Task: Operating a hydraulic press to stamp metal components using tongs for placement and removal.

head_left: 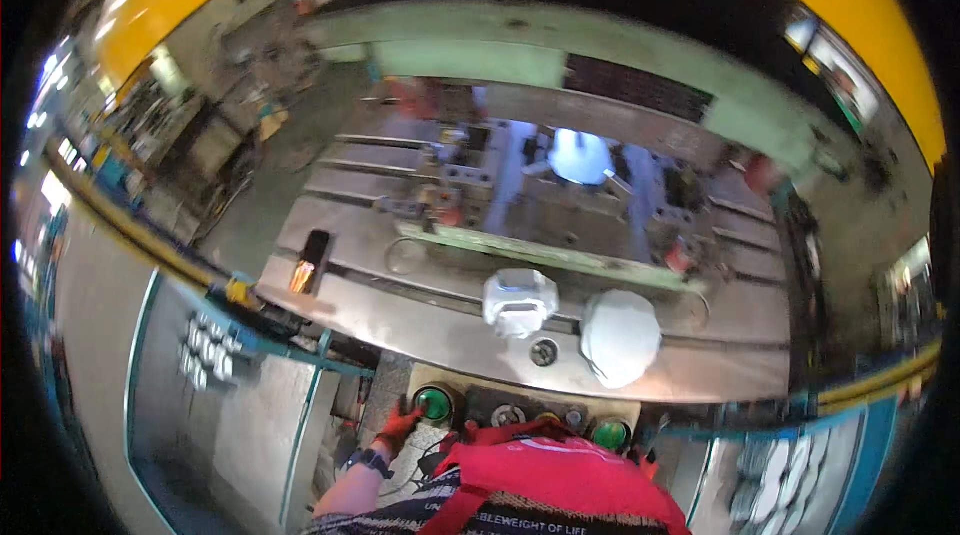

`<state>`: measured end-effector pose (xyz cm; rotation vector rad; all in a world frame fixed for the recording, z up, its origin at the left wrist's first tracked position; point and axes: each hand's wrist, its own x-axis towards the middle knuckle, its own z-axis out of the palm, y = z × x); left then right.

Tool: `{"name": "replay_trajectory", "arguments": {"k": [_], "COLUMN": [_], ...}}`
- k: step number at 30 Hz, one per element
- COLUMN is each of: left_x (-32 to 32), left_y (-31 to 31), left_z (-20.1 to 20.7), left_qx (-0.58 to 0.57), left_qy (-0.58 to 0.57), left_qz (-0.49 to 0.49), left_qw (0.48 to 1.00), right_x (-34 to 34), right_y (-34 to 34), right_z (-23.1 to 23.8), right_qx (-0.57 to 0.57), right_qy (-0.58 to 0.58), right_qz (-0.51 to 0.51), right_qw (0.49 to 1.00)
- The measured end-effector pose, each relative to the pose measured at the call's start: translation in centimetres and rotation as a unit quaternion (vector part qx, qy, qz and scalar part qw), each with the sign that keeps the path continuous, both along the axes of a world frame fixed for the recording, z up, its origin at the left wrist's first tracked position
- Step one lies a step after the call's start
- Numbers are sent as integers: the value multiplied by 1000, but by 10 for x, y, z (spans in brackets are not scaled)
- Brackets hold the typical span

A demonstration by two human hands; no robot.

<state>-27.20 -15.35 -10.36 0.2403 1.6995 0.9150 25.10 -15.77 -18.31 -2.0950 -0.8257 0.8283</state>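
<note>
My left hand, in an orange-red glove, is at the left rim of a round green push button on the control panel. Its fingers are apart and reach onto the button, with nothing held. Only a bit of my right hand shows beside the second green button; the red apron hides much of it, and its fingers cannot be made out. Ahead, on the metal press bed, lie a stack of white shaped pieces and a rounder white stack.
A die with a bright, shiny round piece sits farther back on the slotted bed. A dark cylinder lies at the bed's left. Blue-framed bins with metal parts flank me, below yellow-black rails.
</note>
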Motion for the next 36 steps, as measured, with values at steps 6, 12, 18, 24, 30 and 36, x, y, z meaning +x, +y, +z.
{"name": "replay_trajectory", "arguments": {"k": [6,12,18,24,30,36], "left_x": [30,42,42,40,42,47], "left_y": [5,9,11,19,17,8], "left_z": [-21,-32,-11,-8,-9,-7], "left_qx": [-39,-78,-88,-92,-79,-74], "left_qy": [307,335,316,309,318,324], "left_qz": [-113,-81,-89,-92,-82,-79], "left_qw": [944,935,940,942,941,940], "right_x": [-73,-144,-181,-194,-198,-187], "right_y": [108,193,217,221,221,215], "right_z": [8,27,32,30,27,21], "right_qx": [28,46,44,35,30,30], "right_qy": [0,3,14,16,14,14], "right_qz": [150,298,367,390,397,398], "right_qw": [988,953,929,920,917,917]}}
